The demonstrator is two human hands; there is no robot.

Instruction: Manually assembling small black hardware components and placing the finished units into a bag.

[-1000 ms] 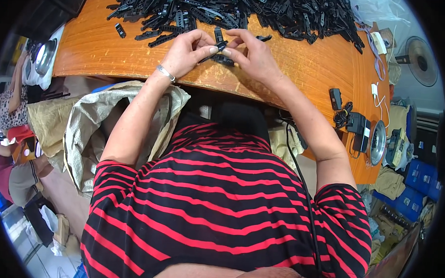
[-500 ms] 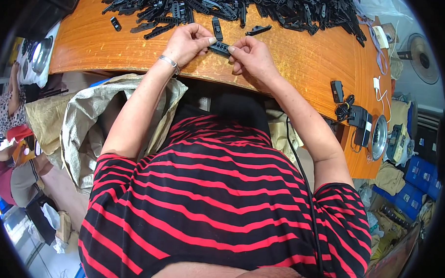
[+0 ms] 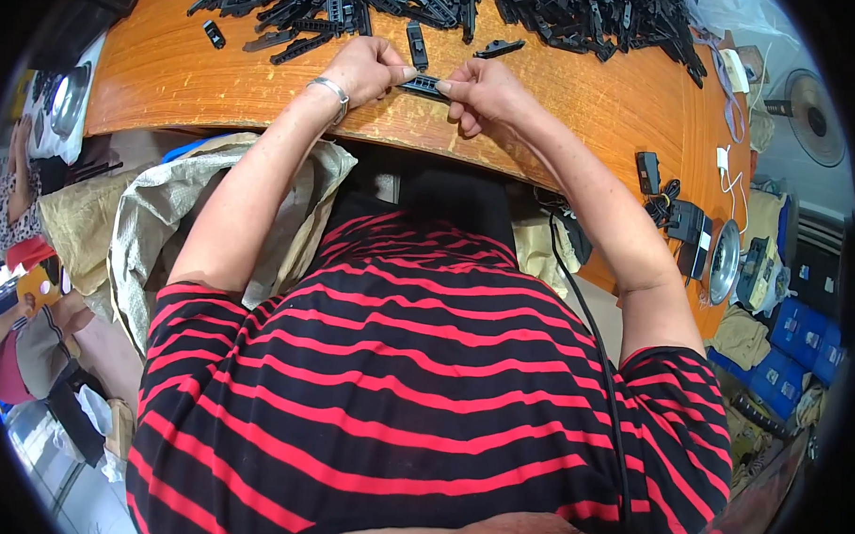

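Between my two hands is a short black plastic part with a row of slots [image 3: 423, 84], held level just over the wooden table [image 3: 264, 92]. My left hand [image 3: 366, 72] pinches its left end between thumb and fingers. The thumb and index finger of my right hand [image 3: 485, 92] grip the other end, with the remaining fingers curled below. Just beyond the held part lies a loose black plastic piece [image 3: 416, 45]. Another dark piece [image 3: 500, 49] rests a little farther right. My left wrist wears a metal bracelet [image 3: 331, 94].
Heaps of black plastic parts [image 3: 587, 23] cover the table's far side. A small black piece [image 3: 213, 34] lies alone at left. At right are a black adapter with coiled cable [image 3: 685, 224] and a metal bowl [image 3: 724, 262]. An open woven sack [image 3: 147, 210] hangs by the table's near edge.
Both hands still grip the slotted part, which now lies slightly flatter. My right forearm and elbow have swung a little outward, and the view has shifted slightly.
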